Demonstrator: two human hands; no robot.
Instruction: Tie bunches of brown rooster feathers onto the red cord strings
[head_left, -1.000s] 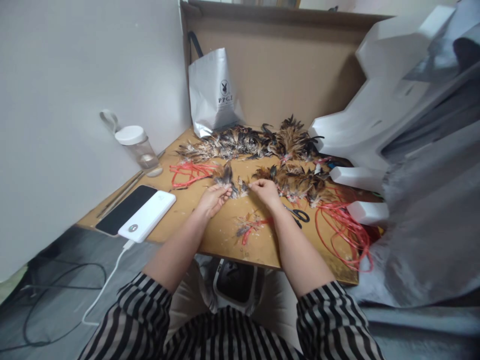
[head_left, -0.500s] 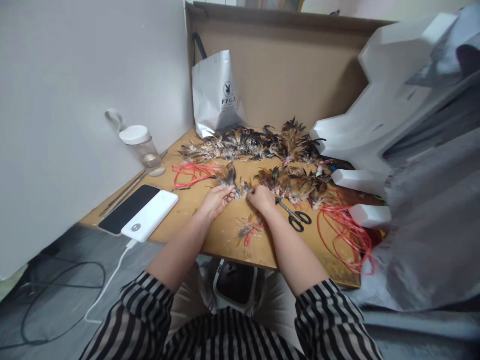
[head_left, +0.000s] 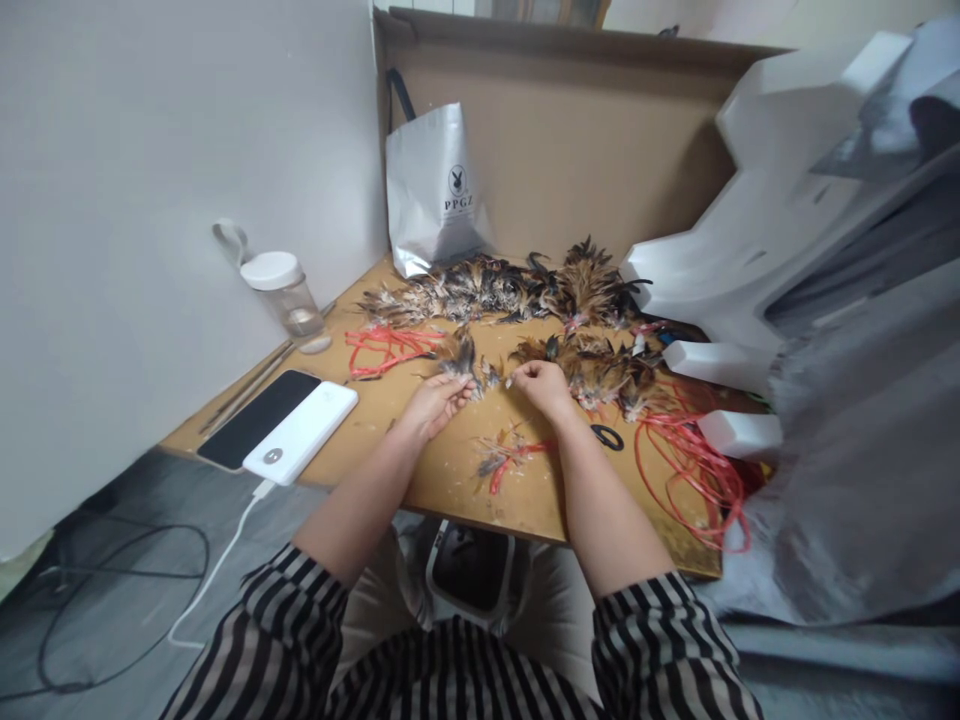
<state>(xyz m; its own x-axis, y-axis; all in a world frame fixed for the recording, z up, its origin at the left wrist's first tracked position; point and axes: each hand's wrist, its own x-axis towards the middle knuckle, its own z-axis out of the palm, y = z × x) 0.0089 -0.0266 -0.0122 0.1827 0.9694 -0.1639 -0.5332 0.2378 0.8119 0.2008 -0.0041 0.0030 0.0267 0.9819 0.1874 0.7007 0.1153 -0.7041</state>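
Note:
My left hand (head_left: 433,399) pinches a small bunch of brown feathers (head_left: 459,354) over the wooden table (head_left: 442,470). My right hand (head_left: 541,384) is closed in a pinch just to the right of it, near the bunch's lower end; what its fingers hold is too small to make out. Piles of brown and black feathers (head_left: 517,285) lie behind the hands, and another pile (head_left: 607,368) lies to the right. Feather scraps with red string (head_left: 504,455) lie on the table below my right hand.
Red cord (head_left: 686,465) loops at the right, more red cord (head_left: 382,345) at the left. Black scissors (head_left: 606,436) lie beside my right wrist. A phone (head_left: 251,418), a white power bank (head_left: 300,432), a jar (head_left: 281,292), a silver bag (head_left: 435,190) and white foam blocks (head_left: 739,432) surround the work area.
My right hand has shifted slightly right and up from the feather bunch, now covering most of the scissors. My left hand stays on the bunch.

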